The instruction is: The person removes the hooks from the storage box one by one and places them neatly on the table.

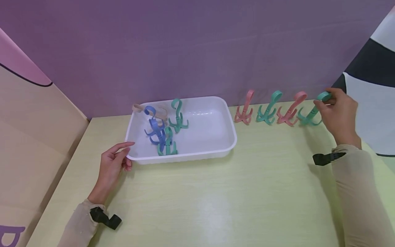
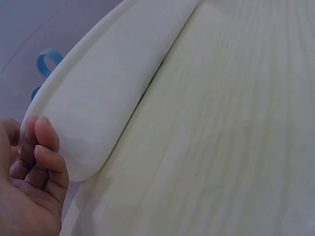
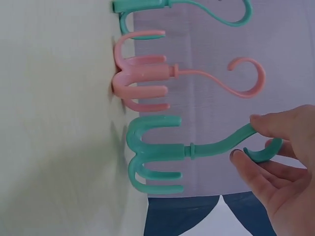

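Note:
At the right end of a row of four-pronged hooks, my right hand (image 1: 340, 116) pinches a green hook (image 3: 165, 152) by its curled top, thumb and fingers on the curl. The hook stands upright with its prongs low, at the table; the right wrist view does not settle whether its base touches. My left hand (image 1: 111, 166) grips the front left corner of a white tray (image 1: 210, 133), with fingers curled at the rim. Inside the tray's left half are blue hooks (image 1: 157, 132), a green hook (image 1: 178, 120) at the back, another green hook (image 1: 168, 148) in front, and a beige hook (image 1: 138, 108).
Left of the held hook stand a pink hook (image 1: 289, 115), a green hook (image 1: 267, 115) and another pink hook (image 1: 244, 113), along the table's back edge. Behind them rises a purple backdrop (image 1: 197, 51). The pale wooden table (image 1: 222, 202) stretches forward; a beige panel (image 1: 27, 137) borders the left.

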Available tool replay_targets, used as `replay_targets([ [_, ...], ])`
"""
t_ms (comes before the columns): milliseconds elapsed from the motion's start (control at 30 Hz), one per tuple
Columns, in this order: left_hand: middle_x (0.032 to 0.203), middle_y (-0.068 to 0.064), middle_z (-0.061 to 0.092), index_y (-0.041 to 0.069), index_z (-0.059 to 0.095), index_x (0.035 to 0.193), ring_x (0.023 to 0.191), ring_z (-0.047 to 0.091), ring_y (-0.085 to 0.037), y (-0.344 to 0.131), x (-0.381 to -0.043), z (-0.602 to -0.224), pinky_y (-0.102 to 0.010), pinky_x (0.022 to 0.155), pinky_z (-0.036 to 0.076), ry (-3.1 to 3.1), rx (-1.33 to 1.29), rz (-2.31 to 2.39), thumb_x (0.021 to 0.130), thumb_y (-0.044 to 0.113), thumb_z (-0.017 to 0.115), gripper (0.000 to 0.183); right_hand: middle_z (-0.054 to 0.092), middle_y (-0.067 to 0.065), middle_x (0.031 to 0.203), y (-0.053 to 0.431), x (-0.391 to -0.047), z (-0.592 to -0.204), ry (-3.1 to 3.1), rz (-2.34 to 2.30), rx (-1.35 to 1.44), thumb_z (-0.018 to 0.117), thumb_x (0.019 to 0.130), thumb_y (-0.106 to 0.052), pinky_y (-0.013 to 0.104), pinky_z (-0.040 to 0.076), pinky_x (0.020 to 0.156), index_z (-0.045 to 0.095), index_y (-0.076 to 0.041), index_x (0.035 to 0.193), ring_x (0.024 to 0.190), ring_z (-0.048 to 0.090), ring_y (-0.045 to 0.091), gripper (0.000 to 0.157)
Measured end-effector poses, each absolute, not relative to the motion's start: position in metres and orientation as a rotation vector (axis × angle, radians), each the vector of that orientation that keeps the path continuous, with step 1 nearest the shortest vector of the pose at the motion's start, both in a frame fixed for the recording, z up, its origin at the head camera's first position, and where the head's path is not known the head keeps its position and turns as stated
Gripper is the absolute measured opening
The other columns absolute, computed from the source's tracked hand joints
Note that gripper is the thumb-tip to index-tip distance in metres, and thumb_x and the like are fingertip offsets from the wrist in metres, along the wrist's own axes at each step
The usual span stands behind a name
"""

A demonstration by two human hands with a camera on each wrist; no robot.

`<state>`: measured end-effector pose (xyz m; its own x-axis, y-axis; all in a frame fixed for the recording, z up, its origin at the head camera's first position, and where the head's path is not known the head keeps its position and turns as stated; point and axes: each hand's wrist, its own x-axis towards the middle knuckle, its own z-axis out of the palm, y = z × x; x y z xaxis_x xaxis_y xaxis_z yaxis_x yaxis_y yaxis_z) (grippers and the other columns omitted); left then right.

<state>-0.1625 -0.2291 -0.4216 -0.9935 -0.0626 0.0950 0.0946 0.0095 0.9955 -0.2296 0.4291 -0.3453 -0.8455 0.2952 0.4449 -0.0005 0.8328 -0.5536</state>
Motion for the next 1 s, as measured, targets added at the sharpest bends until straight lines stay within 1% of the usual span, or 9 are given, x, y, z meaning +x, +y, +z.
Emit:
replay_targets([
  [67,0.058,-0.002,0.062,-0.004,0.064,0.124,0.046,0.056,-0.013,-0.229,-0.163,-0.421,-0.021,0.047,0.051,-2.158,-0.030,-2.134,0.100,0.018,0.061,0.032,0.062,0.022,0.126,0.429,-0.230,-0.347,-2.505,0.743,-0.252,0.060,0.099,-0.028,0.007,0.045,0.077,0.049,-0.002,0.143,0.095,0.061,0.004,0.053],
  [167,0.059,-0.003,0.062,-0.004,0.064,0.124,0.046,0.056,-0.014,-0.228,-0.163,-0.420,-0.021,0.047,0.052,-2.166,-0.032,-2.132,0.100,0.018,0.061,0.032,0.060,0.022,0.130,0.429,-0.230,-0.347,-2.548,0.737,-0.318,0.058,0.100,-0.031,0.020,0.053,0.087,0.044,-0.003,0.147,0.112,0.059,0.032,0.056],
  [233,0.059,-0.003,0.063,-0.004,0.064,0.124,0.046,0.057,-0.014,-0.228,-0.163,-0.420,-0.022,0.047,0.052,-2.164,-0.033,-2.137,0.100,0.018,0.062,0.033,0.059,0.022,0.131,0.428,-0.231,-0.347,-2.560,0.741,-0.350,0.057,0.100,-0.031,0.023,0.054,0.086,0.042,-0.002,0.148,0.115,0.057,0.037,0.057],
  [367,0.058,-0.003,0.062,-0.004,0.064,0.124,0.045,0.057,-0.014,-0.227,-0.162,-0.419,-0.022,0.047,0.052,-2.141,-0.015,-2.156,0.100,0.017,0.062,0.032,0.057,0.023,0.128,0.425,-0.233,-0.348,-2.557,0.754,-0.352,0.057,0.100,-0.032,0.010,0.043,0.068,0.042,0.000,0.146,0.112,0.056,0.037,0.059],
  [467,0.058,-0.003,0.062,-0.004,0.063,0.125,0.045,0.057,-0.014,-0.227,-0.161,-0.420,-0.022,0.047,0.052,-2.131,-0.012,-2.165,0.100,0.017,0.061,0.032,0.057,0.025,0.124,0.423,-0.233,-0.347,-2.546,0.733,-0.329,0.060,0.098,-0.031,0.010,0.034,0.063,0.042,0.002,0.145,0.105,0.057,0.036,0.060],
  [533,0.058,-0.003,0.062,-0.005,0.063,0.125,0.045,0.056,-0.014,-0.228,-0.161,-0.421,-0.022,0.047,0.052,-2.132,-0.015,-2.163,0.100,0.017,0.061,0.033,0.057,0.028,0.124,0.423,-0.232,-0.346,-2.551,0.726,-0.328,0.060,0.098,-0.031,0.020,0.042,0.074,0.041,0.004,0.146,0.106,0.055,0.038,0.062],
  [600,0.059,-0.003,0.062,-0.004,0.063,0.125,0.046,0.056,-0.015,-0.228,-0.162,-0.421,-0.022,0.047,0.052,-2.134,-0.019,-2.161,0.100,0.017,0.061,0.033,0.056,0.029,0.125,0.422,-0.231,-0.344,-2.562,0.717,-0.338,0.059,0.098,-0.032,0.037,0.046,0.086,0.040,0.004,0.146,0.108,0.053,0.040,0.063],
  [700,0.059,-0.003,0.062,-0.004,0.063,0.126,0.046,0.056,-0.014,-0.229,-0.163,-0.423,-0.022,0.047,0.052,-2.137,-0.010,-2.164,0.101,0.016,0.061,0.033,0.052,0.032,0.129,0.420,-0.229,-0.340,-2.574,0.711,-0.358,0.057,0.099,-0.032,0.061,0.036,0.097,0.039,0.005,0.147,0.117,0.047,0.047,0.064],
  [1000,0.057,-0.003,0.061,-0.005,0.063,0.126,0.046,0.056,-0.014,-0.230,-0.163,-0.424,-0.022,0.046,0.051,-2.122,-0.009,-2.170,0.101,0.012,0.059,0.031,0.046,0.032,0.141,0.411,-0.226,-0.326,-2.495,0.655,-0.286,0.056,0.098,-0.026,0.060,0.025,0.109,0.042,0.006,0.145,0.130,0.036,0.049,0.059],
])
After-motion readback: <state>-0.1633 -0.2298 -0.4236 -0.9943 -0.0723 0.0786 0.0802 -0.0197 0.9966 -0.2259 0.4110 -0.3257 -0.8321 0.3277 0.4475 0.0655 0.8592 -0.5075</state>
